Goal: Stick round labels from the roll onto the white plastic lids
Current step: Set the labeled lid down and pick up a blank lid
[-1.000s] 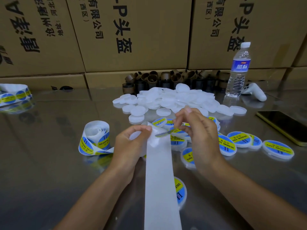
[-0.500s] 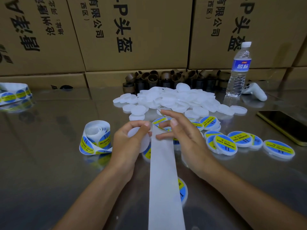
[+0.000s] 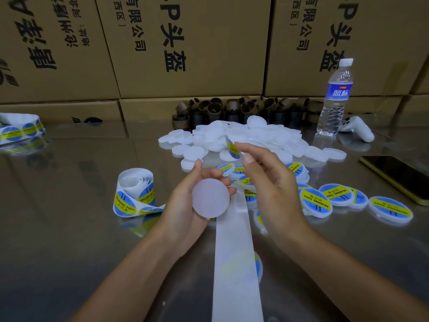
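My left hand [image 3: 185, 205] holds a bare white plastic lid [image 3: 210, 197] flat side up above the table. My right hand [image 3: 269, 182] pinches a peeled round blue-and-yellow label [image 3: 232, 147] by its edge, lifted above and just right of the lid. The label roll [image 3: 134, 191] stands to the left, and its empty white backing strip [image 3: 236, 263] runs toward me between my arms. A heap of unlabelled white lids [image 3: 255, 138] lies behind my hands. Labelled lids [image 3: 336, 196] are spread to the right.
Cardboard boxes [image 3: 185, 43] wall off the back. Several brown tape cores [image 3: 232, 110], a water bottle [image 3: 335, 98] and a white controller [image 3: 357, 129] stand behind the lids. A phone [image 3: 399, 175] lies at the right, another label roll [image 3: 21, 129] at the far left.
My right hand has peeled a label off the strip and lifted it. My left hand has turned the bare lid face up and raised it.
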A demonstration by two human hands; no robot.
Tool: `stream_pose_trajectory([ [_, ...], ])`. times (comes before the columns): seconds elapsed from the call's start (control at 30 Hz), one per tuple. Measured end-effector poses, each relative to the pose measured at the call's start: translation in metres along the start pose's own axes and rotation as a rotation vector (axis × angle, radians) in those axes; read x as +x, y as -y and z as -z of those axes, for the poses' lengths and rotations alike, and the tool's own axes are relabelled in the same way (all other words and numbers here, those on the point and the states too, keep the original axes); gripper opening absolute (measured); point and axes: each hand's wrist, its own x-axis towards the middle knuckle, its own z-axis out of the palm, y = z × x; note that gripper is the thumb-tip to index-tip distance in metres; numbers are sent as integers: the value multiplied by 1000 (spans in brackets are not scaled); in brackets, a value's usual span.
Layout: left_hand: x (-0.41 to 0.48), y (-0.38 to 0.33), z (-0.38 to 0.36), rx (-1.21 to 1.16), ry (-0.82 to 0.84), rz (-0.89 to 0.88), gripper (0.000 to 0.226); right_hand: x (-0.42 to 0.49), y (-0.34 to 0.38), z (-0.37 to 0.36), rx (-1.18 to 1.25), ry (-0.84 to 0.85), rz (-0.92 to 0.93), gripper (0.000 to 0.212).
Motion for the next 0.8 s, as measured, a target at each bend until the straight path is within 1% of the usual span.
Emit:
stream_pose_trajectory([
  [0.07, 0, 0, 0, 4, -2, 22, 45, -1, 3, 2, 50, 2, 11, 18],
  [0.13, 0, 1, 0, -5, 28, 43, 52, -2, 5, 1, 122, 63, -24, 18],
  [0.2, -1, 2, 0, -22, 71, 61, 55, -3, 2, 1, 166, 115, -78, 18],
  [0.33, 0, 1, 1, -67, 84, 97, 55, -6, -1, -3, 206, 162, -148, 3],
  [0.47, 1, -1, 0, -39, 56, 56, 46, -5, -3, -2, 135, 147, -187, 21],
  [0.57, 2, -1, 1, -9, 44, 31, 46, -5, -2, -3, 83, 152, -209, 20],
  [0.8, 1, -1, 1, -1, 45, 38, 48, -5, -4, -4, 65, 129, -228, 18],
])
